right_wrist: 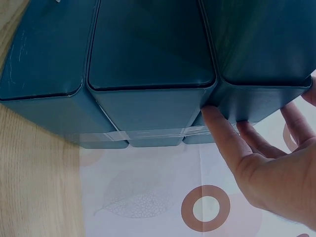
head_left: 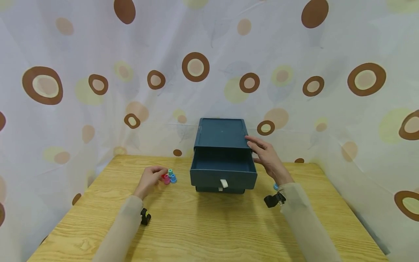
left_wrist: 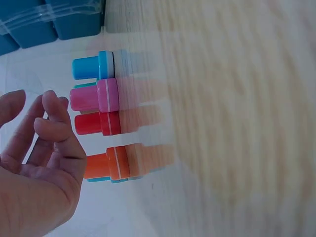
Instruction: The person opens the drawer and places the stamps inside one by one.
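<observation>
A dark blue drawer cabinet (head_left: 220, 133) stands at the back of the table, its upper drawer (head_left: 207, 177) pulled out and bare inside. My right hand (head_left: 268, 160) rests against the cabinet's right side, fingertips (right_wrist: 212, 116) touching the wall near the top edge. Over on the left, my left hand (head_left: 151, 179) hovers beside several small stampers with relaxed fingers, holding nothing. The left wrist view shows a blue stamper (left_wrist: 86, 67), a pink one (left_wrist: 91, 98), a red one (left_wrist: 96, 123) and an orange one (left_wrist: 106, 164) upright; teal ones are partly hidden behind them.
The wooden table (head_left: 212, 233) runs up to a patterned curtain (head_left: 209, 94) at the back. A small blue piece (head_left: 275, 186) lies by my right wrist, partly covered by it. White pull tabs (head_left: 224, 183) stick out from the drawer fronts.
</observation>
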Demonstrator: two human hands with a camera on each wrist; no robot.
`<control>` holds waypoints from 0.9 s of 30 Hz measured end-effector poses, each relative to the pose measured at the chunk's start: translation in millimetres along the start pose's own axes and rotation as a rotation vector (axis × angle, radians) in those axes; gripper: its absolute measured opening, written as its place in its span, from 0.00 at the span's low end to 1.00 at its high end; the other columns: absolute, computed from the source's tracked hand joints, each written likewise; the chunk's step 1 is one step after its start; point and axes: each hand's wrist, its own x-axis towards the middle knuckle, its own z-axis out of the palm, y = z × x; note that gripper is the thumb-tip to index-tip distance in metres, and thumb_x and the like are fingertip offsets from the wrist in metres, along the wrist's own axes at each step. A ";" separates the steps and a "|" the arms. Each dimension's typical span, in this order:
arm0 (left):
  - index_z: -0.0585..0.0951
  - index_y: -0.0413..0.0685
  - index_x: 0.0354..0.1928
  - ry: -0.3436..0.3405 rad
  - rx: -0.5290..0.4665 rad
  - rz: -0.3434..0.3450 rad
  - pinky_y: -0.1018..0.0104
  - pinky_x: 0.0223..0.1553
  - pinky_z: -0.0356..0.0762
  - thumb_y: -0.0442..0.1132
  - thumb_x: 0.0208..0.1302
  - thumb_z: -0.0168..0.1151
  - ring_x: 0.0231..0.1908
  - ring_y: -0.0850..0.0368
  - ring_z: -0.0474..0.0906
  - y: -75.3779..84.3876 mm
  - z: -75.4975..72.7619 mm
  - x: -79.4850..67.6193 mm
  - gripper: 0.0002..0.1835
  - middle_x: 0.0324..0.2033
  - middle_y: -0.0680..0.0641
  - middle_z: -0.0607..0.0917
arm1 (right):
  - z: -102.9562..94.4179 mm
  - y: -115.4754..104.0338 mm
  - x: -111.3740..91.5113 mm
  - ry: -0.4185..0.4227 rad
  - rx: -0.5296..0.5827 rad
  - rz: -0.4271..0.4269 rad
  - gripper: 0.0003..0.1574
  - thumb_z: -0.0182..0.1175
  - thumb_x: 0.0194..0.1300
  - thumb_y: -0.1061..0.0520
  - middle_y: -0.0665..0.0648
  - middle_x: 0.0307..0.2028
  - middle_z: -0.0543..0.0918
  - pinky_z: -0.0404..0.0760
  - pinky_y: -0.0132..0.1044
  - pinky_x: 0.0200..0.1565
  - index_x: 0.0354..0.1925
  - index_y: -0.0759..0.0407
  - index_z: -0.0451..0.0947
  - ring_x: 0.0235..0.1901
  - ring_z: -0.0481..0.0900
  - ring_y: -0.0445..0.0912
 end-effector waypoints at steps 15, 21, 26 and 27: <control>0.79 0.28 0.55 -0.178 0.019 0.013 0.65 0.26 0.72 0.33 0.69 0.59 0.36 0.50 0.84 3.7 -1.9 -3.1 0.17 0.45 0.30 0.85 | -0.8 2.5 -4.1 -0.002 0.006 0.006 0.36 0.51 0.75 0.41 0.59 0.76 0.55 0.60 0.65 0.67 0.74 0.52 0.60 0.75 0.50 0.60; 0.80 0.30 0.54 -0.215 0.016 -0.013 0.67 0.27 0.74 0.29 0.68 0.59 0.34 0.52 0.84 -4.0 -0.8 -0.9 0.15 0.45 0.31 0.84 | -0.1 2.9 -3.1 -0.002 0.011 0.013 0.35 0.50 0.75 0.42 0.60 0.76 0.55 0.60 0.65 0.67 0.74 0.51 0.61 0.75 0.51 0.60; 0.81 0.34 0.53 -0.238 0.095 -0.073 0.66 0.31 0.75 0.30 0.67 0.60 0.34 0.55 0.83 -1.7 -1.1 0.5 0.14 0.46 0.37 0.84 | -1.2 -0.9 -1.5 -0.002 -0.001 0.009 0.35 0.50 0.75 0.42 0.59 0.76 0.55 0.60 0.65 0.67 0.74 0.51 0.60 0.75 0.50 0.59; 0.81 0.34 0.54 -0.241 0.107 -0.078 0.66 0.31 0.74 0.30 0.67 0.60 0.34 0.55 0.83 -0.7 -1.3 1.2 0.15 0.45 0.38 0.84 | -1.7 -1.4 -1.2 -0.001 0.001 0.006 0.35 0.50 0.75 0.42 0.59 0.76 0.55 0.59 0.65 0.68 0.74 0.51 0.60 0.75 0.50 0.59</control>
